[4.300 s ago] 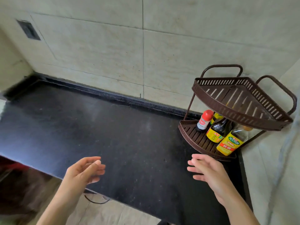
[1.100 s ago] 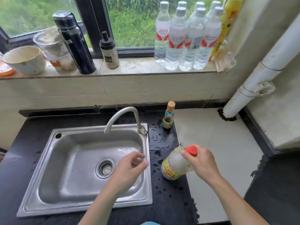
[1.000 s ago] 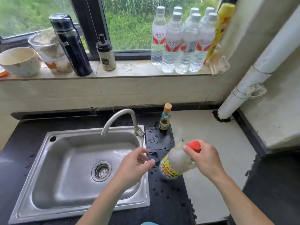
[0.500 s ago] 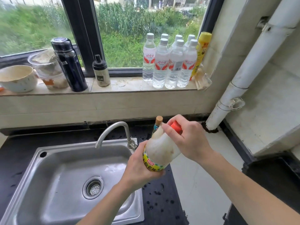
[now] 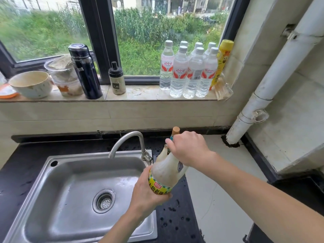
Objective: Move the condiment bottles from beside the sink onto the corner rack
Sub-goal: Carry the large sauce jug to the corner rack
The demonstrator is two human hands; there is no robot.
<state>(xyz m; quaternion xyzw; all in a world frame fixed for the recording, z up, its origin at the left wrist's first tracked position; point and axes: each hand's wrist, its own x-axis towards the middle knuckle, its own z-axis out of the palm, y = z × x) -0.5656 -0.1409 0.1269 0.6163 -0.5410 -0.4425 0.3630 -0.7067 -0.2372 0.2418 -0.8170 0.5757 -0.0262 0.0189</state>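
Observation:
My left hand [image 5: 147, 192] grips the base of a large pale condiment bottle [image 5: 166, 170] with a yellow label, held tilted above the sink's right rim. The fingers of my right hand [image 5: 188, 149] curl over that bottle's top and hide its cap. Just behind this hand, a small bottle with a tan cap [image 5: 175, 131] stands on the wet black counter [image 5: 175, 220] beside the tap. Only its cap and a bit of blue label show. The corner rack is out of view.
A steel sink [image 5: 57, 190] with a curved tap [image 5: 128, 142] lies to the left. The window sill holds several water bottles [image 5: 189, 72], a dark flask [image 5: 85, 71], a small shaker [image 5: 116, 78], bowls and a yellow bottle [image 5: 222, 58]. A white pipe [image 5: 263, 88] runs down at the right.
I turned from the corner rack to the sink. My right hand lifted the large bottle off the counter, and my left hand came under it and took hold of its base.

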